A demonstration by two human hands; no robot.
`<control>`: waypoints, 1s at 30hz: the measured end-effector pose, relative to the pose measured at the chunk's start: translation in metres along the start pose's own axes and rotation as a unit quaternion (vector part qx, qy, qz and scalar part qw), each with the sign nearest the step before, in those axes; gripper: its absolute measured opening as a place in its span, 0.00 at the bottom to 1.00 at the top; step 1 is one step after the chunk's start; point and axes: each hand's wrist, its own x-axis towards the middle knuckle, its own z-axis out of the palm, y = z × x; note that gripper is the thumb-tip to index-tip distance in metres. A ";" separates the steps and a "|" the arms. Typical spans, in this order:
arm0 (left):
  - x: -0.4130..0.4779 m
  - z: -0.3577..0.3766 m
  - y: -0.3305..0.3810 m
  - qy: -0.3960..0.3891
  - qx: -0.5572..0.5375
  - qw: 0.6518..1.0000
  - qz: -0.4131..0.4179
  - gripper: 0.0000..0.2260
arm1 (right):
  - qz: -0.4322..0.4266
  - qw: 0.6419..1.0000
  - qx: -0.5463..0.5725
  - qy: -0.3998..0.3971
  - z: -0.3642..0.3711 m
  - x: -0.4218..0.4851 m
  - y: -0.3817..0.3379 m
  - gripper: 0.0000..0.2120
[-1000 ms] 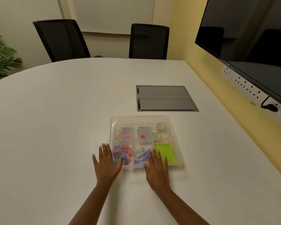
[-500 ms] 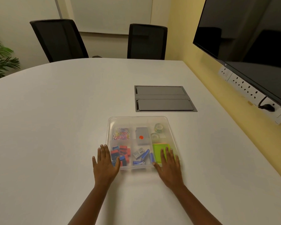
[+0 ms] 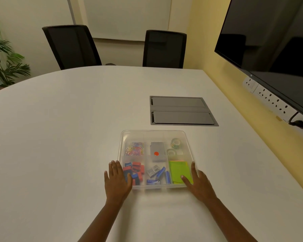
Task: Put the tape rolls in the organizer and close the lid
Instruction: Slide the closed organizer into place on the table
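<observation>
both tape rolls [image 3: 175, 147] sit in the far right compartment of the clear organizer [image 3: 155, 132] on the desk [image 3: 59, 137]. left hand [image 3: 116, 182] and right hand [image 3: 198, 184] lie flat, released, at its near corners, likely pressing the lid shut.

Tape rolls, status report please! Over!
Both tape rolls inside organizer, far right compartment. Lid looks on. Left hand, right hand flat at near corners, holding nothing. Nothing in the way.
</observation>
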 end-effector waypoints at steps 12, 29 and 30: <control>0.032 -0.001 0.014 -0.023 0.046 0.999 0.011 0.31 | -0.027 0.998 -0.063 -0.014 -0.018 0.047 -0.020 0.32; 0.095 0.010 0.022 -0.004 -0.058 0.998 0.021 0.31 | -0.079 0.990 -0.099 -0.053 -0.038 0.127 -0.043 0.33; 0.095 0.011 0.022 -0.002 -0.062 0.998 0.023 0.31 | -0.078 0.990 -0.100 -0.055 -0.039 0.128 -0.043 0.34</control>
